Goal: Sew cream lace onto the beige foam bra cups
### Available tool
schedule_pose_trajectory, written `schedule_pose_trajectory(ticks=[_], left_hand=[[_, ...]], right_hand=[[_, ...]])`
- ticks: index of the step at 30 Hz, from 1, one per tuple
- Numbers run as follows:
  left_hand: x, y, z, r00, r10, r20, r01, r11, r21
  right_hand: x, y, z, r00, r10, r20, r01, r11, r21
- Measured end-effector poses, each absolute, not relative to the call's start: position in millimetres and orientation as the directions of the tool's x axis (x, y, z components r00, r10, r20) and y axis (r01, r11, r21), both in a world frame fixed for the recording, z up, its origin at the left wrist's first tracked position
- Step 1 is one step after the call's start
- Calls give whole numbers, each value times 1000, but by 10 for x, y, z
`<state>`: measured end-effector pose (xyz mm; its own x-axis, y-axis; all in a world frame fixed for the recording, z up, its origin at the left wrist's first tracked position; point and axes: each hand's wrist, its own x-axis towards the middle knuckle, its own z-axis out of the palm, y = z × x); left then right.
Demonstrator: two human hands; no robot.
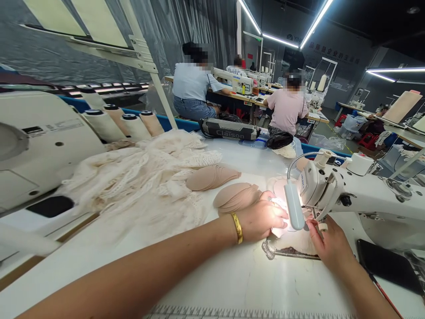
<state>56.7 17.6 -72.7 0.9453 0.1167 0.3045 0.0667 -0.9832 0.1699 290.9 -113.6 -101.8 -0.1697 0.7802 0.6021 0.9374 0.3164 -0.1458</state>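
My left hand (264, 218), with a gold bracelet at the wrist, has its fingers curled on a small white fabric piece (277, 231) beside the needle area. Lamp glare washes out part of that cloth. On the other side of the needle, my right hand (332, 243) is closed at the sewing machine (352, 190); the machine head covers some fingers, and what they pinch is hidden. A grey lamp (294, 207) hangs between my hands. Left of them lie two fanned stacks of beige cup-shaped pads, a nearer stack (235, 198) and a farther stack (212, 178).
A heap of cream lace fabric (149, 177) covers the table's left side, with thread cones (134, 128) behind it. A black phone (388, 266) lies right of my right arm. A ruler strip (232, 312) runs along the front edge. Co-workers sit at machines farther back.
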Motion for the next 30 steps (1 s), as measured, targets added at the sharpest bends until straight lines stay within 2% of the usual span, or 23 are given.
schedule_pose_trajectory(ticks=[3,11,18,30], left_hand=[[572,166,-726,940,111,322,61,-985,163],[566,124,-722,939,121,321,76,-986,149],[563,128,-731,939,106,326,62,-988,145],[538,116,-817,937,121,327,106,-992,64]], right_hand=[[2903,-1124,-1016,-149,790,595,929,318,-190],[2869,-1124,-1003,-134,774,619,928,317,-196],[2869,-1128,-997,-157,756,635,928,334,-167],[2861,-1152,-1002,-209,722,660,928,359,-100]])
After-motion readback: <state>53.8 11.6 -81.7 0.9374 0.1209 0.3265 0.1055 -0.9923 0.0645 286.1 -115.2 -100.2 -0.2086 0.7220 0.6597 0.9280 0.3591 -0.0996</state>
